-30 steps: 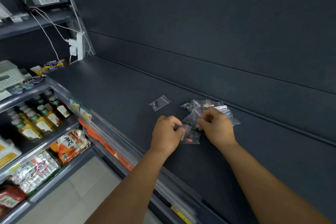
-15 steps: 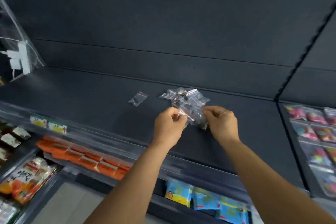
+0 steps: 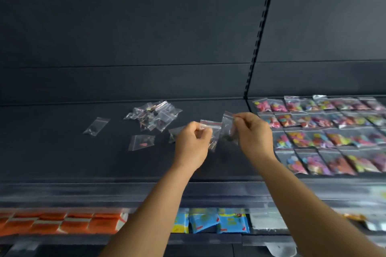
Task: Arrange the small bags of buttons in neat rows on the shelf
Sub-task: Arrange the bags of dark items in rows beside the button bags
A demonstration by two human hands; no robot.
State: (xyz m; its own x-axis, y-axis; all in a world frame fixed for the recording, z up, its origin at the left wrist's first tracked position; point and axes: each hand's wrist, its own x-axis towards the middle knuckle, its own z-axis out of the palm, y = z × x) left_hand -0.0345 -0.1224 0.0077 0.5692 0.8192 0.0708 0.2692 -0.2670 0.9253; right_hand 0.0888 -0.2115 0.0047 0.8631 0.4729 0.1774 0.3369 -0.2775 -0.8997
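while your left hand pinches one clear bag by its red-striped top, your right hand pinches a second bag just beside it, both held above the dark shelf. loose pile of bags lies behind left; two singles apart from it. colourful bags in rows fill the right bay.

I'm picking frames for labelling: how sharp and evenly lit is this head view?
Head view: dim, even light with no hard shadows; the lower shelf edge and orange packets are motion-smeared; the clear bag pile glints; wide-angle lens tilts the slotted upright.
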